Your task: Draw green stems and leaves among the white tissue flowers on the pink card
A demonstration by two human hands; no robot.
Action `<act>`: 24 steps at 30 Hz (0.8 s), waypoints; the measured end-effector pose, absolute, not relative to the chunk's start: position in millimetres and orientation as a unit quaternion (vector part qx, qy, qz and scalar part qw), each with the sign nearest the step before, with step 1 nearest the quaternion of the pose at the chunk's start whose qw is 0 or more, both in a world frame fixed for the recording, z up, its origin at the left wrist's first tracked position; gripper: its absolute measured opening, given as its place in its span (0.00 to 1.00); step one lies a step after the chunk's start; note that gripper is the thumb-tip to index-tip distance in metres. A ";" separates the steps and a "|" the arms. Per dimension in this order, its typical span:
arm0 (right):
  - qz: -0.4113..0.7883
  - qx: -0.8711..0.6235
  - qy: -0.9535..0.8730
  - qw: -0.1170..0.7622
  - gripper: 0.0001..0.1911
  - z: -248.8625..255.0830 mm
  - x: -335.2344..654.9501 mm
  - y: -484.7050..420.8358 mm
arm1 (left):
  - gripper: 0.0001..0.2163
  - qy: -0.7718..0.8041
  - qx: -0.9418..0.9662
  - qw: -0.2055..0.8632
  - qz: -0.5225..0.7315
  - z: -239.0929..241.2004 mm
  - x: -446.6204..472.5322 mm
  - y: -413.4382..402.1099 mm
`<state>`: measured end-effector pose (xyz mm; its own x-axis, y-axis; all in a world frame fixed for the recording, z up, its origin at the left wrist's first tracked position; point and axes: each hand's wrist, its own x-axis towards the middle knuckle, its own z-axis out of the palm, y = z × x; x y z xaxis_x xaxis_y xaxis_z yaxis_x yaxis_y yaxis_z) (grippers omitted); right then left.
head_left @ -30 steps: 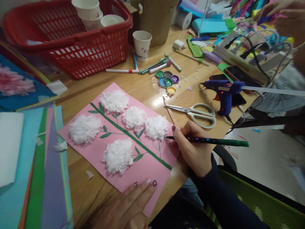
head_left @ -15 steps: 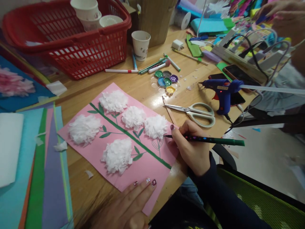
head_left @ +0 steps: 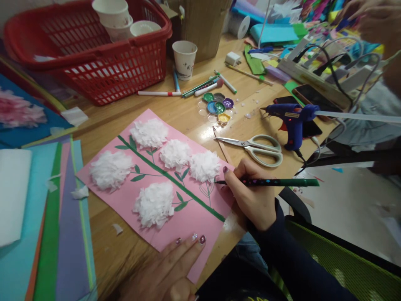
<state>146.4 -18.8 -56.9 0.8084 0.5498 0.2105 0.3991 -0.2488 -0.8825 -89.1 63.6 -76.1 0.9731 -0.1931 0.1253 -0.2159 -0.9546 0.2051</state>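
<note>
A pink sheet of paper (head_left: 184, 225) lies slanted on the wooden table, with several white ruffled paper flowers (head_left: 154, 205) on it. Across it runs a thick green stem (head_left: 188, 190) with small green leaves. My right hand (head_left: 253, 196) pinches a dark green marker pen (head_left: 282, 182), its tip at the thin leaf outlines below the rightmost flower. My left hand (head_left: 175, 267) rests flat on the sheet's lower edge, fingers stretched out. Just beyond my right hand are scissors (head_left: 250, 146) with pale handles, blades partly apart.
Behind the sheet stand a red basket (head_left: 115, 71) and a paper cup (head_left: 184, 60). Paint wells (head_left: 219, 107) and several pens lie nearby. A blue glue gun (head_left: 293, 121) sits right, near a power strip (head_left: 313, 77). Coloured sheets (head_left: 69, 221) lie left. Another person's hand (head_left: 372, 21) shows top right.
The marker's tip has shifted slightly down and to the left with my right hand. My left hand and the pink sheet stay in place.
</note>
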 end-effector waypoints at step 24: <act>0.179 -0.725 -0.393 0.537 0.19 -52.6 146.9 -4.1 | 0.18 -0.073 0.988 0.116 0.075 -80.6 -93.9 59.6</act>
